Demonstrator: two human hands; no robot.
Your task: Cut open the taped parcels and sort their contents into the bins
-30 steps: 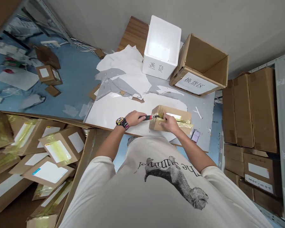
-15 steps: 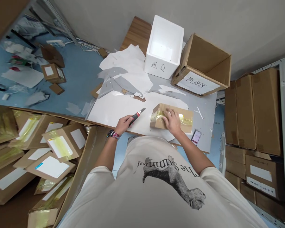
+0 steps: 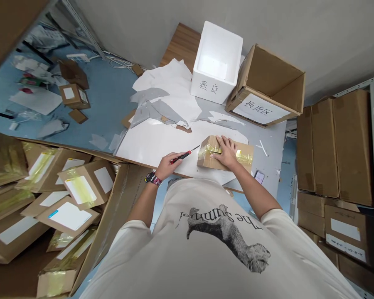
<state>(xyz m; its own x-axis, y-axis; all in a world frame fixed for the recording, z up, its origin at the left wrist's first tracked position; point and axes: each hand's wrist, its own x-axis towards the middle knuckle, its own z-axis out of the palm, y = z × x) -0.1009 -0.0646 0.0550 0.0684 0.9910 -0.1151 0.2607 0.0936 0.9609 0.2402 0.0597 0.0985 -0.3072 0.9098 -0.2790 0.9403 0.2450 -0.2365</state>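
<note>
My left hand [image 3: 168,165] is wrapped round a red and black utility knife [image 3: 181,157]. Its blade is out, and the tip points at the left end of a taped cardboard box [image 3: 244,161], close to it. On top of that box rests my right hand [image 3: 227,151], fingers spread over the yellow tape and holding nothing. The box lies near the front edge of the white table [image 3: 143,143]. Beside my right forearm, a phone [image 3: 259,177] lies on the table, partly hidden.
A white foam box [image 3: 207,85] and an open cardboard box [image 3: 262,109] stand at the back. Torn plastic wrapping [image 3: 165,95] covers the table's rear left. A large carton of parcels [image 3: 70,216] stands at left; boxes [image 3: 352,145] fill the right shelf.
My left hand has moved slightly right, and the knife has turned flatter, its blade now nearer the box. The fingers of my right hand have shifted a little and spread over the box.
</note>
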